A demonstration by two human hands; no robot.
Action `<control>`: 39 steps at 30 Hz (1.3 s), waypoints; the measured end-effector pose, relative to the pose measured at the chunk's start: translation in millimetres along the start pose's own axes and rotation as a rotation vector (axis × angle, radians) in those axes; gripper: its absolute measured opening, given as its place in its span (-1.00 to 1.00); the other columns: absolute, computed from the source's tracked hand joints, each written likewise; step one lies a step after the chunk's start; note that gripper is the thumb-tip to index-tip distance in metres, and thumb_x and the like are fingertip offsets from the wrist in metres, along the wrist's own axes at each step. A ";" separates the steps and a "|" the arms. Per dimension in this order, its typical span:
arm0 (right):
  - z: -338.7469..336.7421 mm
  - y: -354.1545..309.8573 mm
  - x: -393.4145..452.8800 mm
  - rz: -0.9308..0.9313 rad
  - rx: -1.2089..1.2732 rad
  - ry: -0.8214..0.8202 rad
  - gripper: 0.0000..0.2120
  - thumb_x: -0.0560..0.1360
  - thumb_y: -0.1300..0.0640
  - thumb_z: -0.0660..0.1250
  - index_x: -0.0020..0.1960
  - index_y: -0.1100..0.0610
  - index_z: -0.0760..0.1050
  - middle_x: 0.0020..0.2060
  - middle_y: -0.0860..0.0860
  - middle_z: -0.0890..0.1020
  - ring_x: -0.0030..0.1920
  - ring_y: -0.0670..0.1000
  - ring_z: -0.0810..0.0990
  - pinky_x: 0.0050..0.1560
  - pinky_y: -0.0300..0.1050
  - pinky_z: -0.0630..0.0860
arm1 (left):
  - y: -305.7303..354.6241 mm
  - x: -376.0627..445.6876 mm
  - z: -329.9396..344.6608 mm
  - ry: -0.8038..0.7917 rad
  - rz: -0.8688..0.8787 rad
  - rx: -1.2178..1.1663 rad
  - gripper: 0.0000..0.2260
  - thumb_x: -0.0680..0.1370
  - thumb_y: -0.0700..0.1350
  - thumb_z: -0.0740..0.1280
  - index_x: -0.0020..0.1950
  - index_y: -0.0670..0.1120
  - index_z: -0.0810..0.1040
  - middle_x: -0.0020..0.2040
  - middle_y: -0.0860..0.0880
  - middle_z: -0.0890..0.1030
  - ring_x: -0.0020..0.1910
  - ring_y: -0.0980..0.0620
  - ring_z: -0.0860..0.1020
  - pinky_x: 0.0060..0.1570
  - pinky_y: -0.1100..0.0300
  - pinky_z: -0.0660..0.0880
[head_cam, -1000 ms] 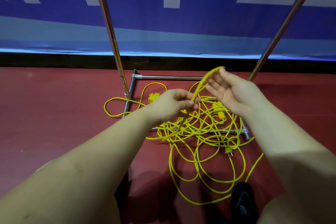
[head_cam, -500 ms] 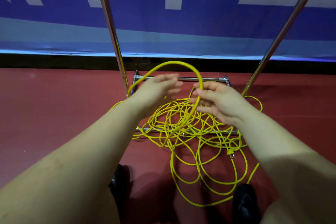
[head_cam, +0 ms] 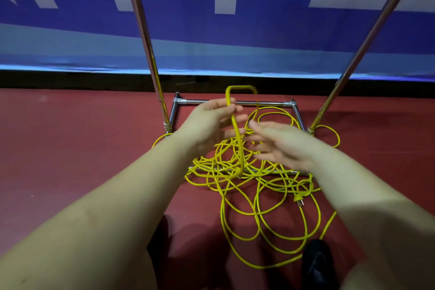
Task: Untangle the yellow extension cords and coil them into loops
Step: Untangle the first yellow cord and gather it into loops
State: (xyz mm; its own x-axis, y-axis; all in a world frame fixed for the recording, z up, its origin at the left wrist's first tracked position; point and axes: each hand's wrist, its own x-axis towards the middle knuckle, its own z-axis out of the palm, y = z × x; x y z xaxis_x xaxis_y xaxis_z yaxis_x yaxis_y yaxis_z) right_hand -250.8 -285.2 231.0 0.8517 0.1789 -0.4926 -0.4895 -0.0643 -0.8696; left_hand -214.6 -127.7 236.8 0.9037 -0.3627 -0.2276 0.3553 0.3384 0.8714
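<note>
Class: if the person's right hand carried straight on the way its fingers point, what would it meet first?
Probably the raised cord strand that the left hand holds; the right hand points left toward it, though depth is unclear.

A chrome tube frame point(head_cam: 231, 102) stands on the dark red floor point(head_cam: 70, 148), with two slanted chrome poles point(head_cam: 146, 37) rising from its base corners. Behind runs a blue banner point(head_cam: 270, 28) with pale blocky shapes. A black shoe point(head_cam: 316, 263) shows at the lower right.
</note>
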 end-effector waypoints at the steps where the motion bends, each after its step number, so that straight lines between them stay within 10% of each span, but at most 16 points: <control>1: 6.0 3.9 -0.5 0.039 -0.034 -0.063 -0.78 0.44 -0.07 0.27 0.01 0.02 0.46 0.08 0.06 0.54 0.09 0.04 0.53 0.28 0.02 0.38 | 2.1 1.4 -0.9 0.037 0.014 -0.064 -0.89 0.59 -0.30 0.18 -0.06 -0.13 0.45 -0.18 -0.06 0.56 -0.33 0.11 0.64 -0.32 0.15 0.61; 7: 13.4 7.9 0.1 -0.075 -0.235 -0.107 -0.94 0.55 0.15 0.24 -0.05 0.04 0.49 -0.16 -0.10 0.65 -0.12 -0.14 0.60 -0.01 -0.21 0.44 | 4.5 8.7 -8.3 0.155 0.050 -0.085 -0.88 0.59 -0.22 0.24 0.11 -0.17 0.41 -0.17 -0.07 0.58 -0.30 0.07 0.64 -0.25 0.16 0.61; 12: -6.7 -11.2 -1.0 -0.199 0.252 0.158 -0.93 0.56 0.19 0.21 -0.07 0.09 0.45 -0.27 -0.04 0.62 -0.33 -0.11 0.66 -0.27 -0.14 0.60 | -6.4 5.3 -13.5 0.011 -0.045 0.384 -0.91 0.59 -0.12 0.25 0.06 -0.01 0.51 -0.06 0.01 0.62 -0.11 0.07 0.59 0.08 0.08 0.50; 19: -33.6 -23.3 -1.0 -0.255 0.756 0.307 -0.84 0.58 0.20 0.17 -0.16 0.15 0.43 -0.44 -0.01 0.64 -0.33 -0.06 0.68 -0.40 -0.17 0.60 | -29.0 0.2 -4.9 -0.241 0.043 0.823 -0.83 0.58 -0.26 0.25 0.00 0.02 0.49 -0.23 0.06 0.62 -0.13 -0.07 0.48 -0.07 -0.01 0.41; 25: -13.7 -7.1 -2.4 -0.132 0.083 0.086 -0.88 0.53 0.13 0.26 0.04 0.08 0.49 0.01 0.04 0.60 0.02 0.00 0.58 0.15 -0.02 0.47 | -14.2 1.8 3.0 -0.044 0.058 0.308 -0.88 0.59 -0.31 0.19 -0.05 -0.11 0.42 -0.18 -0.03 0.60 -0.31 0.14 0.62 -0.24 0.19 0.58; 30: 9.6 10.3 -0.4 -0.125 -0.385 -0.090 -0.91 0.52 0.18 0.29 -0.04 0.02 0.51 -0.02 0.05 0.65 -0.01 -0.05 0.58 0.03 -0.15 0.43 | -2.2 8.8 -4.7 0.085 0.043 -0.101 -0.88 0.57 -0.31 0.22 -0.09 -0.12 0.34 -0.25 -0.04 0.64 -0.31 0.08 0.66 -0.35 0.22 0.59; 36: -2.5 -7.7 -4.7 -0.206 -0.022 0.033 -0.86 0.57 0.24 0.19 -0.03 0.07 0.49 -0.20 -0.04 0.63 -0.26 -0.14 0.66 -0.24 -0.26 0.59 | -10.7 5.7 -10.0 -0.007 -0.137 0.337 -0.91 0.61 -0.12 0.21 0.02 -0.05 0.50 -0.08 -0.02 0.63 -0.02 -0.04 0.60 0.14 0.00 0.48; 39: -15.8 -18.1 -3.5 -0.252 0.340 0.179 -0.87 0.57 0.25 0.17 -0.05 0.11 0.48 -0.21 -0.01 0.59 -0.33 -0.14 0.66 -0.31 -0.25 0.59 | -18.9 -2.8 -8.3 -0.224 -0.233 0.655 -0.86 0.61 -0.07 0.20 0.01 -0.02 0.54 -0.10 0.02 0.59 -0.10 0.06 0.52 0.03 0.15 0.41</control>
State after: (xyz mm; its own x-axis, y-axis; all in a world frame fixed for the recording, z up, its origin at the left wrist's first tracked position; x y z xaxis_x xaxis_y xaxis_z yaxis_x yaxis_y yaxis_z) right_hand -242.0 -300.3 248.0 0.9562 -0.0267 -0.2914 -0.2714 0.2909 -0.9174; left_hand -221.9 -125.8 217.3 0.7267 -0.5548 -0.4052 0.2527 -0.3325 0.9086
